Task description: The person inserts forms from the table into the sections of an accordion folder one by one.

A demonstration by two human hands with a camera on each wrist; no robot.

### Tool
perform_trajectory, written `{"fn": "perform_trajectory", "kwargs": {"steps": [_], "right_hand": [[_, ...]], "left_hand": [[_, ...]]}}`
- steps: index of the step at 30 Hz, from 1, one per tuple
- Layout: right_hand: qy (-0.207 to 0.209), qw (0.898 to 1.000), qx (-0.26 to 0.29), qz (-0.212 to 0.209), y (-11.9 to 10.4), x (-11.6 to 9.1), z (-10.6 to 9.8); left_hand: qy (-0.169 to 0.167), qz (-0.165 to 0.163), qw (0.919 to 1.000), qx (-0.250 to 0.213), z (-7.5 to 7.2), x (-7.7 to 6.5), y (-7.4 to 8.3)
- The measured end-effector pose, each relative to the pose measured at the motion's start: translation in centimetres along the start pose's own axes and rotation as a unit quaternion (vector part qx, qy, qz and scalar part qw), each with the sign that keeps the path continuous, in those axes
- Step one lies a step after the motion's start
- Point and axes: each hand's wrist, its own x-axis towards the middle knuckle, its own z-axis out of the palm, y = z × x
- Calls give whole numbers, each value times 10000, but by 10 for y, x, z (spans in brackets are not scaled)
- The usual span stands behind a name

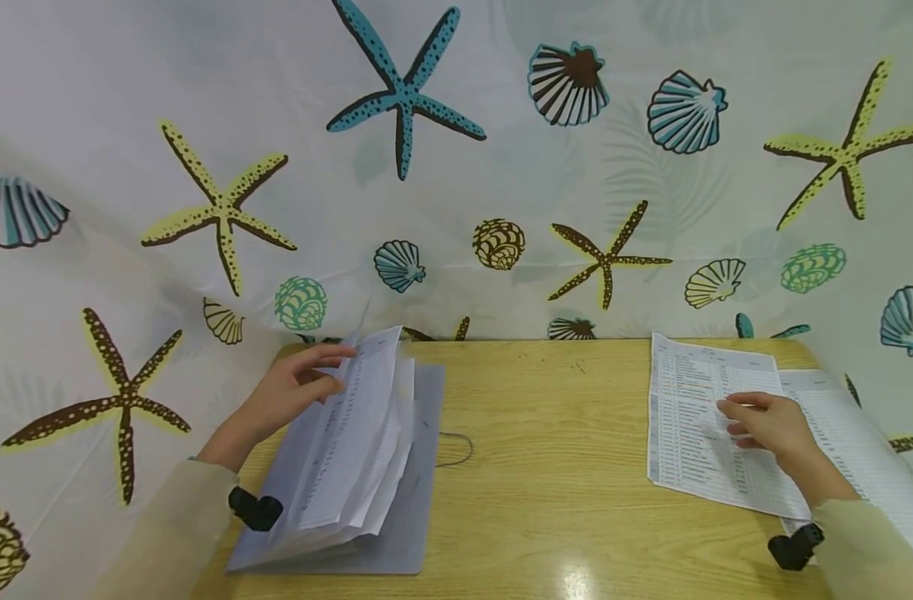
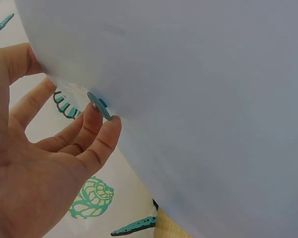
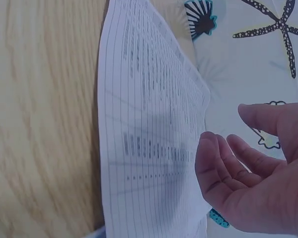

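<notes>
A grey string-tie document folder (image 1: 428,475) lies at the left of the table, with several printed pages (image 1: 360,408) fanned up inside it. My left hand (image 1: 294,387) pinches the edge of its raised cover between thumb and finger. Seen from the left wrist, the pale cover (image 2: 188,99) fills most of the view, and other fingertips touch a small teal disc (image 2: 98,105) at its edge. Over at the right, my right hand (image 1: 775,425) hovers over a printed table sheet (image 1: 684,417), thumb apart from loosely bent fingers, holding nothing.
A second printed sheet (image 1: 850,437) lies partly under the first, reaching the table's right side. A thin grey string (image 1: 467,450) loops out from the folder onto the wooden table (image 1: 546,467). A shell-and-starfish patterned cloth (image 1: 486,167) hangs behind and along both sides.
</notes>
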Motion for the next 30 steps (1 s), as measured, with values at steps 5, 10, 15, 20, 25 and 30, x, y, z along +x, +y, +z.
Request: {"fn": "perform_trajectory", "kwargs": {"steps": [5,10,15,20,25,30], "right_hand": [[290,9991,-129,298,13,1,-17],[484,9970,-197,567,25,0,-30],[587,9951,-211,770,40,1,-38],[641,9916,-284,1086,53,4,-44],[605,9885,-170,1376,61,6,-49],[562,9889,-175,1366,61,7,-50]], "left_hand": [[15,48,10000,40,-1,1,-1],[27,36,10000,72,-1,3,-2],[-6,-16,10000,29,1,1,-3],[-7,-23,10000,40,1,1,-3],[16,-71,9999,98,1,1,-3],[27,-108,9999,131,2,1,-2]]}}
